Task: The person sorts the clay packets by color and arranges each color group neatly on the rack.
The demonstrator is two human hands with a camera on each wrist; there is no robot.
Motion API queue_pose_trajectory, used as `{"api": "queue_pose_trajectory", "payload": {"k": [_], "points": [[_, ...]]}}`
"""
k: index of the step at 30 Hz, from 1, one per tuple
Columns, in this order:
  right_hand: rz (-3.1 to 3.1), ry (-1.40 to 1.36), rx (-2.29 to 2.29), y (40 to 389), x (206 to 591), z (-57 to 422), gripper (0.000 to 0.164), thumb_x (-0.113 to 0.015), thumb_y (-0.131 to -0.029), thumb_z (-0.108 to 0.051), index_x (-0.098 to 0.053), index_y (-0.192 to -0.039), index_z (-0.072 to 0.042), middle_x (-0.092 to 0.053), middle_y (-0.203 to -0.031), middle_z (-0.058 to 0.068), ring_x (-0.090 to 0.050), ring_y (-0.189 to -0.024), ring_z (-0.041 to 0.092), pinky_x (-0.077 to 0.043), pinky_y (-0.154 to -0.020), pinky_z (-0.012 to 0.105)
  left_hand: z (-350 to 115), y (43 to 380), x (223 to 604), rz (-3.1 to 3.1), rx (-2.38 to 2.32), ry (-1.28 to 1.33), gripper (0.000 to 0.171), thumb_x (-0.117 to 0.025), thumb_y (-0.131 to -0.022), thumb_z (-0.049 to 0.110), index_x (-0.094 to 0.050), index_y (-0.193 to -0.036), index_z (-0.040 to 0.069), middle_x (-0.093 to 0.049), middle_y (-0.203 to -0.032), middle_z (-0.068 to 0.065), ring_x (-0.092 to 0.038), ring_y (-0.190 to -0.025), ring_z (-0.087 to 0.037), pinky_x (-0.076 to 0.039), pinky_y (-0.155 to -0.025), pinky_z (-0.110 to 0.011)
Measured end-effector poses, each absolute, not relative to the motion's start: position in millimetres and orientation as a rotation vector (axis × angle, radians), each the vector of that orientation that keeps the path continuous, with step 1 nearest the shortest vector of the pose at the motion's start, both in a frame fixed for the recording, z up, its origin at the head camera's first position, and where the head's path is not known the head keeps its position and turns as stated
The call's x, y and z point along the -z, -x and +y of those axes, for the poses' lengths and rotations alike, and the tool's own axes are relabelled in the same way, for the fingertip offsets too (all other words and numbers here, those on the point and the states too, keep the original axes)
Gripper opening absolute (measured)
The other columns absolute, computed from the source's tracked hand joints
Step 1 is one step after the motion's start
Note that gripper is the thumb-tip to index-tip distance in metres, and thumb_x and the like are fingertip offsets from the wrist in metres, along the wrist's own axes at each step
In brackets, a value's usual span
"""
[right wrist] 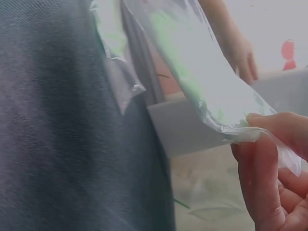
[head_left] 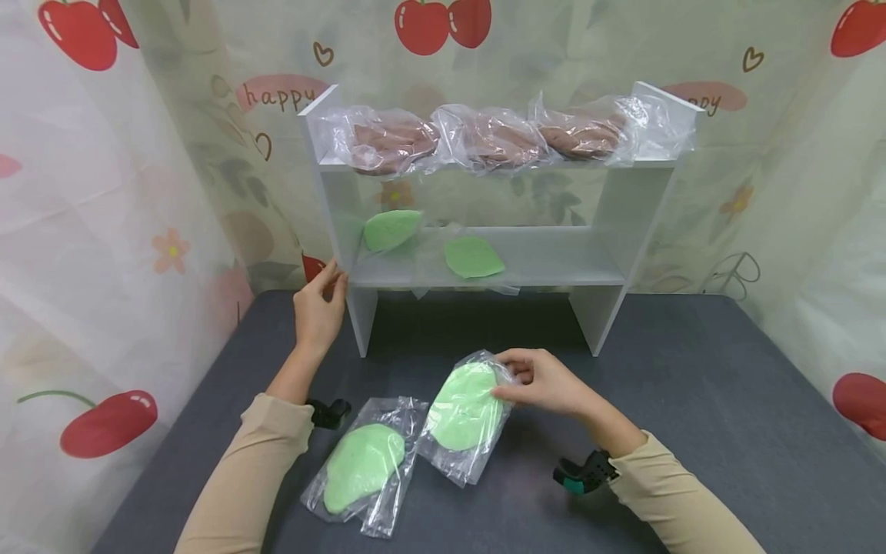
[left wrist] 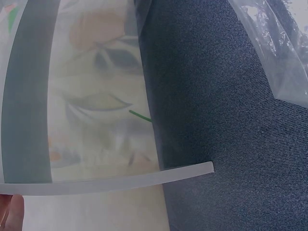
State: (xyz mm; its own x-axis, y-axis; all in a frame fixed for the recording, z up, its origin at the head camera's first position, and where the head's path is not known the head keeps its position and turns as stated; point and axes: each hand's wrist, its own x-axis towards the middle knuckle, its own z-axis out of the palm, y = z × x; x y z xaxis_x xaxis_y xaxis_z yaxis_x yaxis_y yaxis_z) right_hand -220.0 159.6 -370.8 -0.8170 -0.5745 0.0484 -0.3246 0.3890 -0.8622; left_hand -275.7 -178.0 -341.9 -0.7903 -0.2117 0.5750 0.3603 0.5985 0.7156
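Between the thumb and fingers of my right hand is the edge of a clear plastic bag with a flat, pale green oval piece inside. This bag is tilted up over the dark table. A second bagged green piece lies beside it, to the left. My left hand is at the left side panel of a white two-tier shelf, its fingertips touching the panel's outer side near the middle board. In the left wrist view, only some fingers show at the panel's edge.
Two more bagged green pieces, one leaning left and one lying flat, are on the middle board. Several bagged brown pieces fill the top board. A printed curtain hangs behind; a cable shows at right.
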Motion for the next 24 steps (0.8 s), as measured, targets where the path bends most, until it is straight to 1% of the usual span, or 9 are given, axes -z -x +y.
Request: {"api": "queue_pose_trajectory", "payload": {"k": [3, 6, 10, 15, 18, 24], "points": [[2.394, 0.774, 1.449, 219, 363, 162, 0.047, -0.073, -0.080, -0.013, -0.056, -0.120, 0.005, -0.066, -0.095, 0.019, -0.062, -0.068, 0.009, -0.054, -0.059, 0.034, -178, 276, 342, -2.192, 1.182, 0.114, 0.040, -0.055, -0.094, 0.017, -0.052, -0.133, 0.009, -0.067, -0.113, -0.017, -0.068, -0.093, -0.030, -0.036, -0.059, -0.007], [2.401, 0.775, 1.488, 217, 356, 165, 0.048, -0.072, -0.081, -0.012, -0.055, -0.121, 0.006, -0.065, -0.095, 0.021, -0.062, -0.067, 0.008, -0.053, -0.059, 0.031, -177, 275, 342, -2.192, 1.191, 0.112, 0.040, -0.055, -0.094, 0.017, -0.052, -0.133, 0.009, -0.067, -0.113, -0.018, -0.068, -0.093, -0.030, -0.036, -0.058, -0.007], [2.415, 0.772, 1.530, 216, 348, 167, 0.046, -0.072, -0.082, -0.012, -0.054, -0.121, 0.005, -0.065, -0.095, 0.021, -0.062, -0.067, 0.008, -0.053, -0.060, 0.032, -177, 276, 342, -2.192, 1.184, 0.110, 0.040, -0.055, -0.094, 0.016, -0.052, -0.133, 0.009, -0.067, -0.112, -0.018, -0.068, -0.093, -0.030, -0.035, -0.057, -0.008], [2.455, 0.745, 1.593, 215, 340, 171, 0.048, -0.071, -0.081, -0.009, -0.052, -0.123, 0.004, -0.064, -0.094, 0.018, -0.061, -0.067, 0.008, -0.053, -0.059, 0.032, -177, 276, 342, -2.195, 1.181, 0.104, 0.040, -0.055, -0.095, 0.017, -0.052, -0.133, 0.009, -0.068, -0.112, -0.017, -0.068, -0.094, -0.030, -0.035, -0.059, -0.007], [2.476, 0.728, 1.641, 214, 335, 173, 0.054, -0.071, -0.082, -0.007, -0.047, -0.129, 0.002, -0.061, -0.091, 0.015, -0.059, -0.064, 0.008, -0.052, -0.058, 0.031, -177, 276, 342, -2.193, 1.184, 0.104, 0.039, -0.055, -0.094, 0.017, -0.052, -0.133, 0.009, -0.068, -0.112, -0.018, -0.068, -0.093, -0.030, -0.035, -0.058, -0.007], [2.486, 0.791, 1.755, 212, 326, 178, 0.072, -0.067, -0.084, -0.003, -0.030, -0.145, -0.011, -0.052, -0.079, 0.011, -0.054, -0.054, 0.013, -0.051, -0.058, 0.030, -178, 277, 342, -2.189, 1.184, 0.103, 0.039, -0.055, -0.094, 0.017, -0.052, -0.133, 0.009, -0.067, -0.112, -0.019, -0.068, -0.093, -0.031, -0.035, -0.057, -0.006]]}}
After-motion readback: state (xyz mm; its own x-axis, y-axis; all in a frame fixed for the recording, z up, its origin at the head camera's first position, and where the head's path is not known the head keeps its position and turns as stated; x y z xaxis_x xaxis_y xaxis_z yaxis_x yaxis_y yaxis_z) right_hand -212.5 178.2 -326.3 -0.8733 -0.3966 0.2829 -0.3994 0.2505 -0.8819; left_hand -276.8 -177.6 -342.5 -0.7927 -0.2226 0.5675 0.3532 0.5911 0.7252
